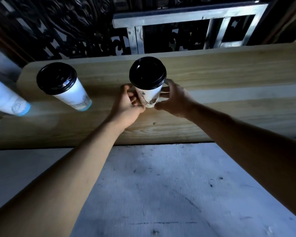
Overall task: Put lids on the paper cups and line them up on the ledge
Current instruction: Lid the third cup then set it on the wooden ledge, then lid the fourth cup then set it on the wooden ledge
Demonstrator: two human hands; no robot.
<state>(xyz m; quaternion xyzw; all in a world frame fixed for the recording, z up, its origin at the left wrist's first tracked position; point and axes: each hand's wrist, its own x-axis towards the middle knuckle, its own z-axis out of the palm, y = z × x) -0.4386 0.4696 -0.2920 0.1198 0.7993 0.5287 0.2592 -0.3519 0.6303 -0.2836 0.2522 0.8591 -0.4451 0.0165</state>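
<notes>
Middle cup (148,97) sits upright on the wooden ledge (229,86), black lid (147,72) on and looking seated all round from this angle. Both hands on it low down: left hand (126,104) has fingers and thumb curled round the cup's left side near the base, right hand (173,98) curled round the right side, thumb near the bottom edge. So each grip is closed on the cup wall, neither on the lid. Can't tell whether the base is fully down on the ledge or a hair off it; hands cover it. Judgement: this is the placing or aligning step, lid step done for this one. Risks: paper wall is soft, so squeezing hard could dent it and pop the lid edge; letting go while tilted could tip it, since it's tall and narrow at the base. Left of the middle cup stands a second lidded cup (65,86), well apart, and a third cup (7,98) further left, cut by the frame edge. Gap between the second and the middle cup looks wider than the other, so the row may want closing up. Behind the middle cup: dark ornate ironwork (58,31) and a grey metal frame (186,21). Nearer than the ledge: a scuffed grey tabletop (160,185). Nothing stands between the cups along the ledge.
</notes>
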